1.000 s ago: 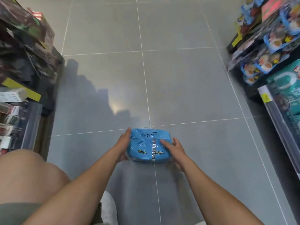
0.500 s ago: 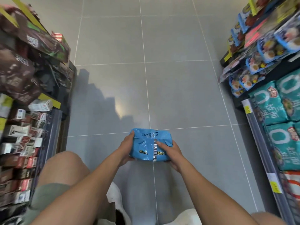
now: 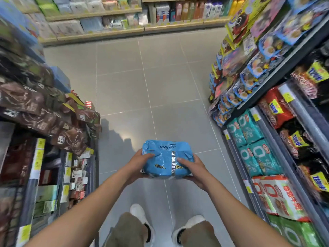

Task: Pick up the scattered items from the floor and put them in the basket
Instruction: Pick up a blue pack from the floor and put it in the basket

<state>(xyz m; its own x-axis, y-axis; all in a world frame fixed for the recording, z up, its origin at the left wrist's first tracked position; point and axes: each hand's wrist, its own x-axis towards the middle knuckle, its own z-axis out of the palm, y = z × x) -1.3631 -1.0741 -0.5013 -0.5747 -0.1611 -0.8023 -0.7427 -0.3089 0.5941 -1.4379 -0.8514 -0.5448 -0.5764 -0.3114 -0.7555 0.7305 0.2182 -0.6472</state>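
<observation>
Holding the blue packet (image 3: pixel 167 158) between left hand (image 3: pixel 138 164) and right hand (image 3: pixel 193 169); slippery film may slide out, basket unseen.

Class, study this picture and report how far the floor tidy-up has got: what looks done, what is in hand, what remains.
Done: the blue packet is lifted clear of the tiled floor. In hand: the left hand and right hand grip its two ends, thumbs on top. Left: no basket is in view, so the packet has yet to go in; no other dropped items show.
</observation>
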